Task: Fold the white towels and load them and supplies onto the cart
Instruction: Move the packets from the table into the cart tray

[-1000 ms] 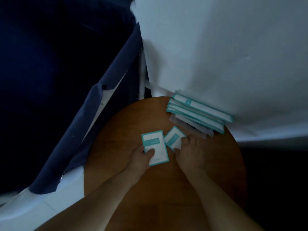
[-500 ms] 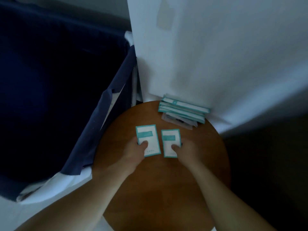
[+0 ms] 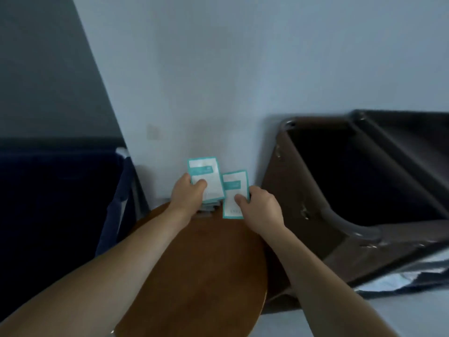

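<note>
Left thumb [image 3: 200, 184] is pressing on the front of a teal-bordered white packet [image 3: 209, 172], with the other fingers curling behind it, so the left hand [image 3: 187, 194] is pinching the packet upright, face toward the camera. Right thumb [image 3: 239, 198] is doing the same on a second teal-bordered packet [image 3: 234, 184]; the right hand [image 3: 261, 206] is clamping it from its right side, with the rest of the fingers hidden behind. The two packets are sitting side by side, edges nearly touching or slightly overlapping, the left one a bit higher. Both are being held up over the far edge of the round wooden table [image 3: 194, 276], in front of the white wall [image 3: 243, 69]. Cannot tell whether the second packet's lower edge is touching the tabletop. A stack of packets [image 3: 211, 207] is peeking out just under the left hand at the table's far edge, mostly hidden and blurred. Both forearms are reaching forward across the table. A brown cart [image 3: 291, 190] is standing just beside the table's right edge, its dark compartments open at the top. A navy fabric bin [image 3: 48, 203] is standing off the table's left edge. A crumpled plastic sheet [image 3: 401, 280] is lying below the cart at lower right.
</note>
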